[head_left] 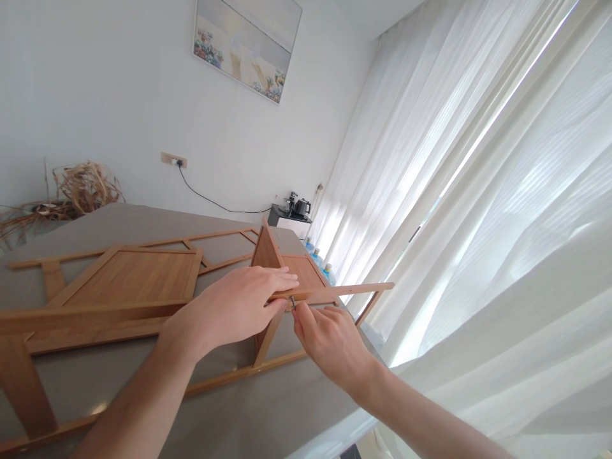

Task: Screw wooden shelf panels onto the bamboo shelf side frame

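My left hand point(239, 306) is closed on a narrow wooden rail point(354, 291), its fingers over the top and its thumb below. Just right of that thumb, my right hand point(329, 338) pinches a small bent metal hex key point(293, 302) against the side of the rail. Only a short piece of the key shows; my fingers cover the rest. The rail is the raised edge of a wooden frame, with an upright wooden panel point(268, 248) behind my left hand. A lower rail point(239, 380) of this frame lies on the grey table point(224, 427).
Left of my hands lies a flat wooden panel point(129, 274) among more frame rails. Dried stalks point(86, 188) are at the back left. A kettle point(301, 206) stands on a cabinet at the back. Water bottles point(316, 256) and white curtains point(430, 159) line the right side.
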The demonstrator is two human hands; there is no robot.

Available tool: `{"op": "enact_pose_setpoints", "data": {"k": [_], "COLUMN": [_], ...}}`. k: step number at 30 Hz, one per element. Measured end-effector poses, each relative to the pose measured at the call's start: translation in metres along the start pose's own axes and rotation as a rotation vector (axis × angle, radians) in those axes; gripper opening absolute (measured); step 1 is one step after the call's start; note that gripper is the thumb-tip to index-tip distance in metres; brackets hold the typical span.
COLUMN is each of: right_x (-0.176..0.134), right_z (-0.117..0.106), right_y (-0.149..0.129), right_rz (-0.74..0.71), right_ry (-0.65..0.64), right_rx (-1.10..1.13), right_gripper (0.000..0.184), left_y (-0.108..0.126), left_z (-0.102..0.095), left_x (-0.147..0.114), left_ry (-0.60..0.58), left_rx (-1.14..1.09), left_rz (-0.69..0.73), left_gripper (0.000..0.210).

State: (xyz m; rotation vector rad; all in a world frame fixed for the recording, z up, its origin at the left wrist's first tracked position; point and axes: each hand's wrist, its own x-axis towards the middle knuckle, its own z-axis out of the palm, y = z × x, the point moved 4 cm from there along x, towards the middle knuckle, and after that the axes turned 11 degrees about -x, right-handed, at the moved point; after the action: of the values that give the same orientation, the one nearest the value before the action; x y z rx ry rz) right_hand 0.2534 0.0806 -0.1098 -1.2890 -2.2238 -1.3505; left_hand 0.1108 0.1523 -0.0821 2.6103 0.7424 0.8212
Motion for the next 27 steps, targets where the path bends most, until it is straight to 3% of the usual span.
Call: {"op": "enact_pose_setpoints", "data": {"k": [7, 17, 22, 27], "right_x": [0.004, 0.001, 0.002, 0.008], "right_z": [-0.001, 0.004, 0.002, -0.008], "right_y": [0.002, 0.004, 0.006, 0.007], "right_rz": [-0.102, -0.057, -0.156, -0.263], "right_ry": [-0.028, -0.017, -0.030, -0.122], "right_rx": [-0.033, 0.027, -0.110, -0.232], "right_gripper": [0.023, 0.023, 0.026, 0.025], "left_y": [0.001, 0.003, 0.002, 0.002], "left_z": [0.000, -0.002, -0.001, -0.001], "left_x": [0.001, 0.000, 0.000, 0.001], "left_ry": [0.007, 0.005, 0.011, 0.006], "left_rx": [-0.011, 0.000, -0.011, -0.017], "left_rz": [0.008, 0.011, -0.003, -0.022], "left_gripper": [0.037, 0.037, 0.039, 0.039]}}
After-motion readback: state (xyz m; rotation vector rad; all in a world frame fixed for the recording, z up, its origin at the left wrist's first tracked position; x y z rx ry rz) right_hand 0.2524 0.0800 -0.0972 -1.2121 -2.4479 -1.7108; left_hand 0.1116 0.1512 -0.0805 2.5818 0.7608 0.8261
